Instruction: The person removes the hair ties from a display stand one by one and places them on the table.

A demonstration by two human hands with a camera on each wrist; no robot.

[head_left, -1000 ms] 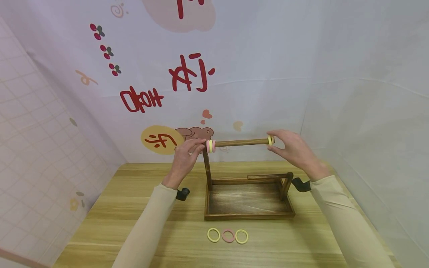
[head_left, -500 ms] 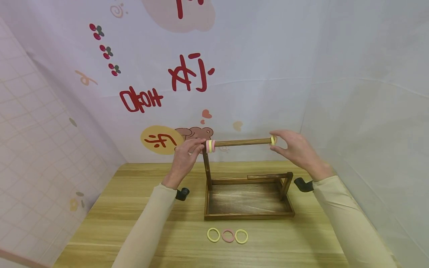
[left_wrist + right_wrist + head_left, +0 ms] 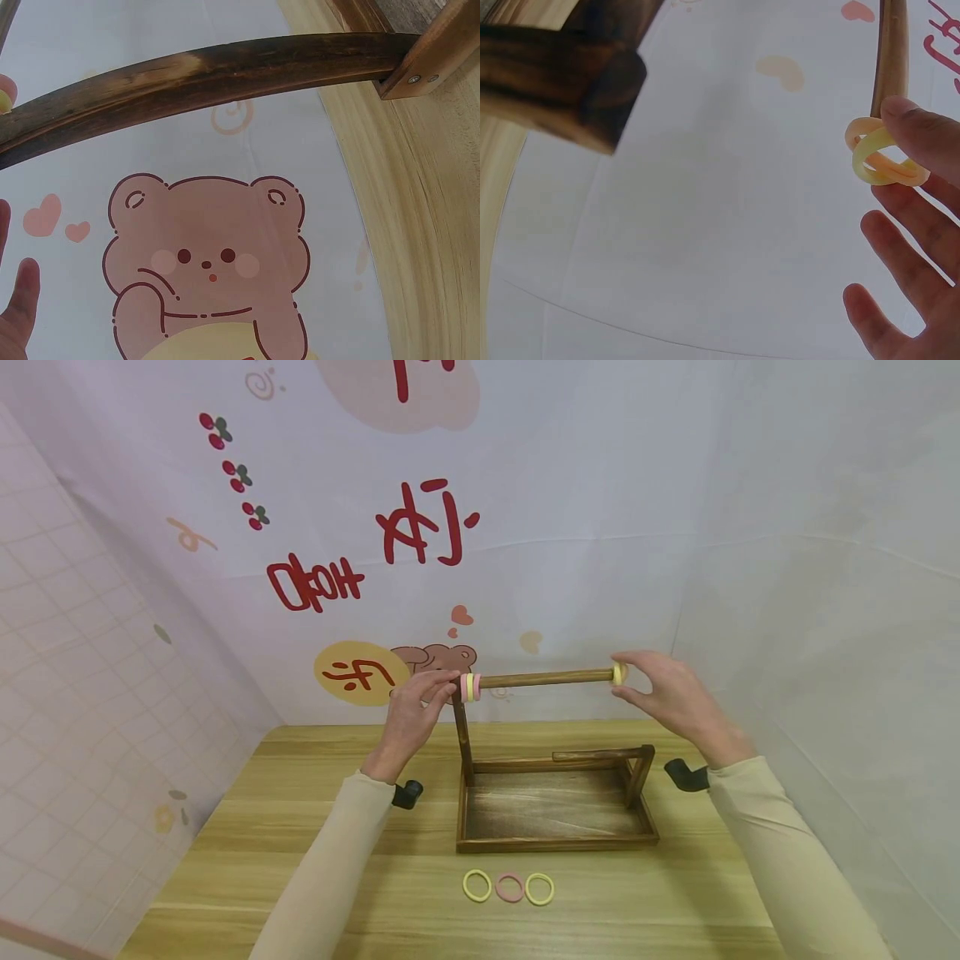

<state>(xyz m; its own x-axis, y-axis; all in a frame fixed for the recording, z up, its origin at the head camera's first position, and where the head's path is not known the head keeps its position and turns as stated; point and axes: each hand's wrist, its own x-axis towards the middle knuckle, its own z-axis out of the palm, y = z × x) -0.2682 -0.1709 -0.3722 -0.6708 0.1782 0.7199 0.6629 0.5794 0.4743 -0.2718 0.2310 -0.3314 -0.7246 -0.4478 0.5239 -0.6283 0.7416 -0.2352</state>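
A dark wooden stand has a tall post with a long rod reaching right from its top. At the rod's left end sit several pink and yellow hair ties. My left hand grips the top of the post beside them, its fingertips mostly outside the left wrist view. At the rod's free end, my right hand pinches a yellow hair tie and an orange one between thumb and index finger. The two loops cross each other right at the rod's tip; the other fingers are spread.
Two yellow hair ties and a pink one lie in a row on the wooden table, before the stand. A shorter arm stands low at the stand's right. A printed cloth hangs behind.
My right hand has moved slightly right, carrying the pinched hair ties outward to the rod's tip. The left hand and the stand have stayed put.
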